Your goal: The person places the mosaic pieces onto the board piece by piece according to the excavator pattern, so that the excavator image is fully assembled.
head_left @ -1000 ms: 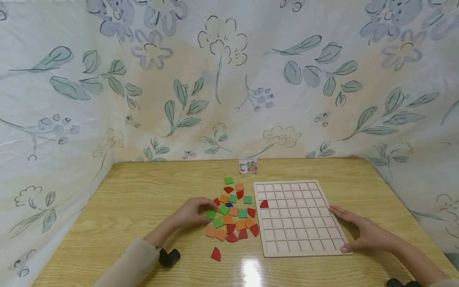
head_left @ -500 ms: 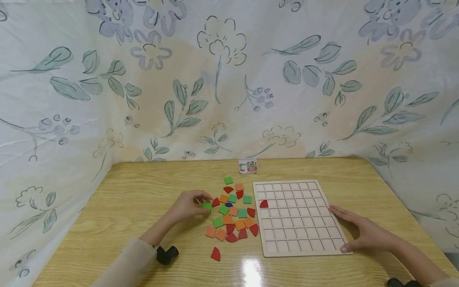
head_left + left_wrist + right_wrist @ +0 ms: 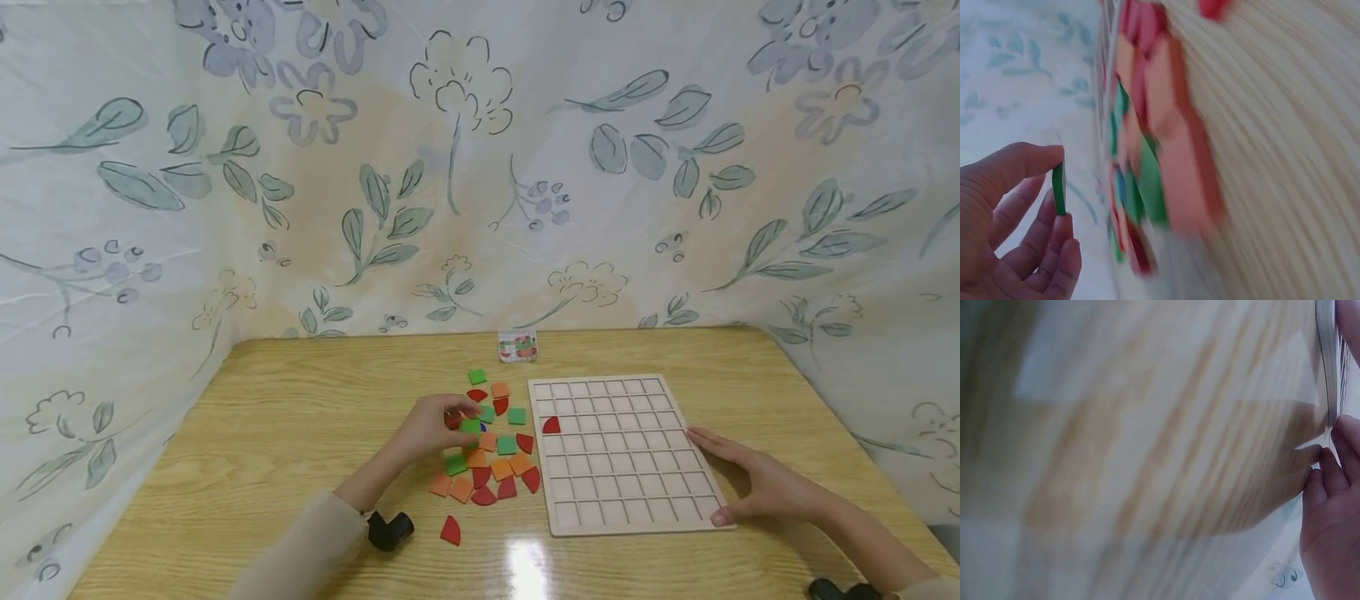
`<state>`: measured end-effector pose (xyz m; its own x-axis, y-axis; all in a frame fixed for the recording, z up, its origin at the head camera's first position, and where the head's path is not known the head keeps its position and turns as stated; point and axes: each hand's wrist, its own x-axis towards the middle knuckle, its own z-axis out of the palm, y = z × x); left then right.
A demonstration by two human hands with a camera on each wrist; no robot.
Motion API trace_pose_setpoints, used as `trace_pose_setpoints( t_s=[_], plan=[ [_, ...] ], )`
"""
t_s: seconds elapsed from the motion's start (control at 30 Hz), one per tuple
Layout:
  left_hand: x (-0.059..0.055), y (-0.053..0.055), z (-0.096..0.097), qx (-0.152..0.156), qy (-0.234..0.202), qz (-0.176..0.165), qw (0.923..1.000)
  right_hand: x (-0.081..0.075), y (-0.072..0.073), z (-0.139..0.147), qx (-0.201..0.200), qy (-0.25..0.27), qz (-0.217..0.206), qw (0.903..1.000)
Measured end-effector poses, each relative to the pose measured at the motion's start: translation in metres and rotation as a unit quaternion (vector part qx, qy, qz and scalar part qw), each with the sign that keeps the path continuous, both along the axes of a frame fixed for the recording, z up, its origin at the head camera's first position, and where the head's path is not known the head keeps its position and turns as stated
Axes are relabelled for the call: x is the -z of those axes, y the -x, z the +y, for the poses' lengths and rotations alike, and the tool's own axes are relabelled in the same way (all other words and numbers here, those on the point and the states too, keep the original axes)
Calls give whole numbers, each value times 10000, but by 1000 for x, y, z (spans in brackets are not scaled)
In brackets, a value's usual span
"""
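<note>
My left hand point(image 3: 429, 431) pinches a green square tile point(image 3: 470, 427) between thumb and fingers, over the scattered pieces. In the left wrist view the tile point(image 3: 1059, 190) is seen edge-on, raised above the table. Below it lie loose orange square tiles point(image 3: 501, 470), green square tiles point(image 3: 507, 445) and red quarter-circle pieces point(image 3: 483, 496); the hand covers part of this group. My right hand point(image 3: 768, 483) rests along the right edge of a pale gridded board point(image 3: 630, 454), fingers stretched, thumb at its near right corner. One red quarter-circle piece point(image 3: 552, 426) sits in a left-column cell.
A small card with a coloured grid pattern point(image 3: 517, 347) lies at the back of the wooden table point(image 3: 322, 375). One red quarter-circle point(image 3: 451, 531) lies apart near the front. Flower-printed cloth point(image 3: 465, 233) hangs behind the table.
My left hand has lifted the green tile from the left side of the group, then carried it to the right over the other pieces. My right hand and the board stay put.
</note>
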<state>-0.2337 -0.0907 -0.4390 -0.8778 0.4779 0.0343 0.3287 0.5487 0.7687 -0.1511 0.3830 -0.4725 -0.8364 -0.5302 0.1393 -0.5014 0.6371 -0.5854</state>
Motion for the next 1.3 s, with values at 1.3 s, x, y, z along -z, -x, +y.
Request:
trace_pose_setpoints(
  t_s=[1.3],
  plan=[
    [18, -3, 106, 763, 531, 374, 9950, 1, 0, 0, 120, -42, -37, 9999]
  ],
)
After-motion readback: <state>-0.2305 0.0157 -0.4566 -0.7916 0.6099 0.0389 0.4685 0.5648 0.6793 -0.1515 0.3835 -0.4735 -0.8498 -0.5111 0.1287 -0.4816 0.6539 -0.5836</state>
